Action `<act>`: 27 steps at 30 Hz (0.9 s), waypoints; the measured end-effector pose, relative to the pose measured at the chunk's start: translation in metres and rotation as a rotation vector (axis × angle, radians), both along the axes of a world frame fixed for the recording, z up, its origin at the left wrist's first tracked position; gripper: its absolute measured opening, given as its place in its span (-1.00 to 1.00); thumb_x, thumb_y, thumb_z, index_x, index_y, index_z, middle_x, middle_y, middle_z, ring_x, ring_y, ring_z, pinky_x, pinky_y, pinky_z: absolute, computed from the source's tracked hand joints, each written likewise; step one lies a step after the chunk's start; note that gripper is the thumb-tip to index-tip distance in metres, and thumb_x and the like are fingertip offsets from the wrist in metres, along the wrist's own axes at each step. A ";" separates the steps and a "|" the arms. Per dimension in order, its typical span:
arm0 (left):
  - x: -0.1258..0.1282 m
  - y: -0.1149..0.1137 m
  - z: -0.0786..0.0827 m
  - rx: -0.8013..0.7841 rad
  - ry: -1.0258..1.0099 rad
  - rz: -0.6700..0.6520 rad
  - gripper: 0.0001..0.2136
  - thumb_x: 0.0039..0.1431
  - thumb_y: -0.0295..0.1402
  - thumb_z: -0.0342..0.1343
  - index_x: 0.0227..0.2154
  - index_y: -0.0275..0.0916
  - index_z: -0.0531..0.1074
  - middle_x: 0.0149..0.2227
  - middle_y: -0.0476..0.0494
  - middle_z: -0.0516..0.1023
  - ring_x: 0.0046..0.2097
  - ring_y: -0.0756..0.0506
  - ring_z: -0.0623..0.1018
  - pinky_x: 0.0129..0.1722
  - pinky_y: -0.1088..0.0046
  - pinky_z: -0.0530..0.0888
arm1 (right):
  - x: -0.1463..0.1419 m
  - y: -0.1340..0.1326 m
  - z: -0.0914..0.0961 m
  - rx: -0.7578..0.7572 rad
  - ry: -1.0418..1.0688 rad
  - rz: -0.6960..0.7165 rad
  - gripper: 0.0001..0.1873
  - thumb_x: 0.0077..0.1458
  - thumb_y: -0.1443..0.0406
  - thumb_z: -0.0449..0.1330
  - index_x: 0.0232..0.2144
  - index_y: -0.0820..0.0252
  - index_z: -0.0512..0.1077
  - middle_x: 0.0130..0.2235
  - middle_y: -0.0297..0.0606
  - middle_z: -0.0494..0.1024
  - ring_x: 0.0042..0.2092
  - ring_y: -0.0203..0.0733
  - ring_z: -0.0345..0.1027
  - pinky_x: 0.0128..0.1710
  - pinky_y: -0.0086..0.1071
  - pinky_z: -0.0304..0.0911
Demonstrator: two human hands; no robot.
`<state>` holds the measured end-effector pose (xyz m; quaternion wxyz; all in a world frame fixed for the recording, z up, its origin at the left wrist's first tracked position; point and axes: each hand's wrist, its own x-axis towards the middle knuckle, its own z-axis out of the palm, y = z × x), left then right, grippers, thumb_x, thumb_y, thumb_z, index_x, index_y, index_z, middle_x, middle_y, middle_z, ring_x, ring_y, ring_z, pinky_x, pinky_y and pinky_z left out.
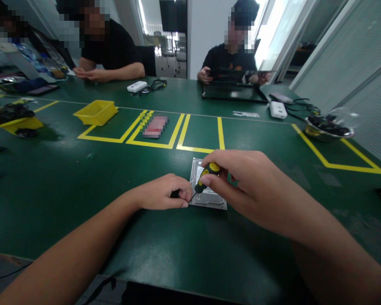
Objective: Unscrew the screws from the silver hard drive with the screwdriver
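Note:
A silver hard drive (pixel 211 200) lies flat on the green table in front of me, its label partly covered by my right hand. My right hand (pixel 250 182) grips a short black-and-yellow screwdriver (pixel 204 177) from above, handle tilted to the right. The shaft slants down to the drive's near left corner, where the tip is hard to make out. With fingers curled and thumb stretched along them, my left hand (pixel 167 192) is closed at that corner, against the drive's left edge and right beside the screwdriver tip.
Yellow tape marks the table beyond the drive. A yellow bin (pixel 97 113) and a pink, blurred-out item (pixel 155 127) stand there. At right is a metal bowl (pixel 330 131) of dark parts; at left, a filled yellow bin (pixel 17 123). Across sit people, one holding a dark panel (pixel 235 91).

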<state>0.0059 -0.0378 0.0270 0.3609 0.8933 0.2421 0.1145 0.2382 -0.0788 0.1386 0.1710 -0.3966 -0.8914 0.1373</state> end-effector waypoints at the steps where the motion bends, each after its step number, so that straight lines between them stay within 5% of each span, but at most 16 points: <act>1: 0.000 0.000 0.000 0.002 -0.003 -0.002 -0.97 0.19 -0.41 0.18 -0.34 -0.23 0.45 -0.38 0.02 0.49 -0.29 -0.02 0.46 -0.27 0.47 0.32 | 0.000 0.000 -0.001 0.009 0.001 -0.003 -0.83 0.27 0.27 0.09 -0.30 0.22 0.43 -0.37 -0.34 0.44 -0.36 -0.28 0.20 -0.37 -0.36 -0.01; 27: 0.000 0.002 -0.004 -0.029 0.008 0.012 -0.94 0.20 -0.39 0.18 -0.33 -0.23 0.41 -0.33 0.02 0.51 -0.26 -0.04 0.49 -0.23 0.44 0.35 | -0.003 0.000 -0.006 0.071 0.021 0.006 -0.81 0.27 0.25 0.13 -0.19 0.25 0.47 -0.35 -0.35 0.48 -0.36 -0.30 0.25 -0.35 -0.37 0.03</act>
